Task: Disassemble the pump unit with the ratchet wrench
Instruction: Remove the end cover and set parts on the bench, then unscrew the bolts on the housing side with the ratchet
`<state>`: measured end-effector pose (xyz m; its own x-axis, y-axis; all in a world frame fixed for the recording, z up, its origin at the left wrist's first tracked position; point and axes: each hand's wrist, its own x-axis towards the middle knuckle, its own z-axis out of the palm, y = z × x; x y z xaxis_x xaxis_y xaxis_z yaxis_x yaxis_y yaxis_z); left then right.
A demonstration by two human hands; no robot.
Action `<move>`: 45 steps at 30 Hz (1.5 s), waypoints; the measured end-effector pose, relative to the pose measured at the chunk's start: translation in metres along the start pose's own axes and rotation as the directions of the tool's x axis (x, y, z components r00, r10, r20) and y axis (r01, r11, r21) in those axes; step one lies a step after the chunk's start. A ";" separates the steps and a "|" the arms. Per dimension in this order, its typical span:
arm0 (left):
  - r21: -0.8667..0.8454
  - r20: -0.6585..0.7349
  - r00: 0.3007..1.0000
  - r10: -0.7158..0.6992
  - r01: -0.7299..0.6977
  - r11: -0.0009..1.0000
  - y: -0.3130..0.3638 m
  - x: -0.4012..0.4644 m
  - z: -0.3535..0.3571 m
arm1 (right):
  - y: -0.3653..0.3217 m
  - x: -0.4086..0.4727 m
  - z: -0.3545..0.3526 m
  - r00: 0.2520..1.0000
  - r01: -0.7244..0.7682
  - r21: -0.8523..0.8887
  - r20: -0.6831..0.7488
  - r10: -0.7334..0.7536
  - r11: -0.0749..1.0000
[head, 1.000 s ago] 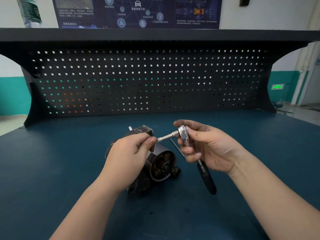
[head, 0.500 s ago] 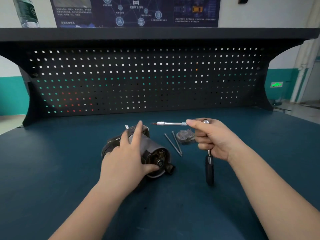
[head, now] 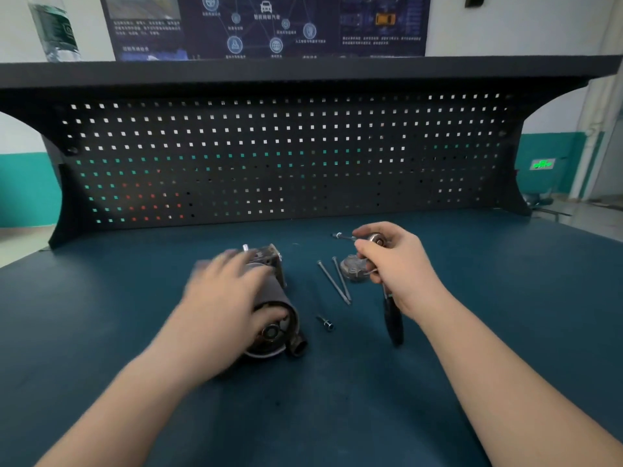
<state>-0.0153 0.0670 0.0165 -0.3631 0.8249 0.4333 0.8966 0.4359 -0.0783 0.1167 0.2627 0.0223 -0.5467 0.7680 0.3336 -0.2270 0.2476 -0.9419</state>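
Observation:
The dark cylindrical pump unit (head: pixel 276 318) lies on its side on the blue bench, its open round end facing me. My left hand (head: pixel 222 298) lies over its body, blurred, with the thumb at the open end. My right hand (head: pixel 397 264) grips the ratchet wrench (head: pixel 392 318) near its head; the black handle hangs down and the extension bar points left. Two long bolts (head: pixel 337 281) and a round metal cover (head: pixel 352 267) lie between the hands. A short socket-like piece (head: pixel 326 323) lies on the bench beside the pump.
A black pegboard (head: pixel 286 156) backs the bench, with a shelf above it. A water bottle (head: pixel 54 28) stands on the shelf at the left. The blue bench top (head: pixel 303 416) stretches towards me in front of the pump.
My left hand has shifted over the pump body with fingers more spread. My right hand stays to the right with the wrench. A short metal piece now lies beside the pump.

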 end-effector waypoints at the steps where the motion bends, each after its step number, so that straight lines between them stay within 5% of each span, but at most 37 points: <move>1: -0.073 -0.068 0.990 0.121 -0.126 0.989 0.018 0.008 0.001 | 0.000 -0.001 0.002 1.000 0.016 -0.002 -0.010 -0.016 1.000; 3: -0.039 0.083 0.955 0.285 -0.283 0.958 0.058 0.027 0.009 | 0.001 0.000 0.002 0.998 0.048 -0.003 -0.034 -0.048 0.999; 5: 0.129 0.317 0.910 0.269 -0.322 0.938 0.088 0.049 0.021 | 0.002 0.002 -0.003 0.993 0.084 -0.022 -0.076 -0.085 0.996; 9: 0.251 0.479 0.845 0.238 -0.391 0.886 0.099 0.073 0.040 | 0.007 0.009 -0.013 0.978 0.082 -0.023 -0.188 -0.085 0.996; 13: 0.218 0.433 0.858 0.275 -0.396 0.892 0.092 0.089 0.045 | 0.011 0.020 -0.024 0.958 0.033 0.084 -0.288 -0.008 0.996; 17: -0.014 0.265 0.948 0.174 -0.177 0.984 0.104 0.127 0.044 | 0.018 0.025 -0.028 0.941 0.008 0.129 -0.336 0.036 0.992; 19: -0.075 0.291 0.949 0.123 -0.105 0.992 0.116 0.141 0.054 | 0.021 0.028 -0.031 0.933 -0.010 0.147 -0.354 0.062 0.989; 26: 0.104 0.364 0.915 0.173 -0.225 0.969 0.134 0.157 0.102 | 0.027 0.038 -0.048 0.909 -0.117 0.332 -0.345 0.236 0.936; 30: 0.029 0.173 0.973 0.155 -0.162 0.986 0.118 0.148 0.075 | 0.022 0.034 -0.050 0.944 -0.104 0.373 -0.254 0.209 0.922; 33: -0.215 0.154 0.979 0.133 -0.098 0.972 0.085 0.137 0.028 | 0.012 0.024 -0.043 0.992 -0.007 0.166 -0.126 0.029 0.986; 37: -0.261 0.247 0.962 0.114 -0.047 0.964 -0.004 0.086 -0.025 | 0.002 -0.011 -0.006 0.970 0.139 -0.260 0.230 -0.078 0.956; 41: -0.377 0.150 0.989 0.000 0.057 0.925 -0.072 0.016 -0.030 | 0.001 -0.042 0.042 0.914 0.286 -0.591 0.406 -0.028 0.754; 45: -0.445 0.257 0.955 0.149 -0.020 0.895 -0.098 -0.036 -0.010 | 0.009 -0.056 0.068 0.895 0.376 -0.729 0.446 -0.019 0.572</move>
<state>-0.0872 -0.0087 0.0174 -0.2781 0.9451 0.1717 0.9230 0.2134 0.3203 0.0910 0.1819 -0.0018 -0.8443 0.4191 0.3339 0.2525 0.8607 -0.4420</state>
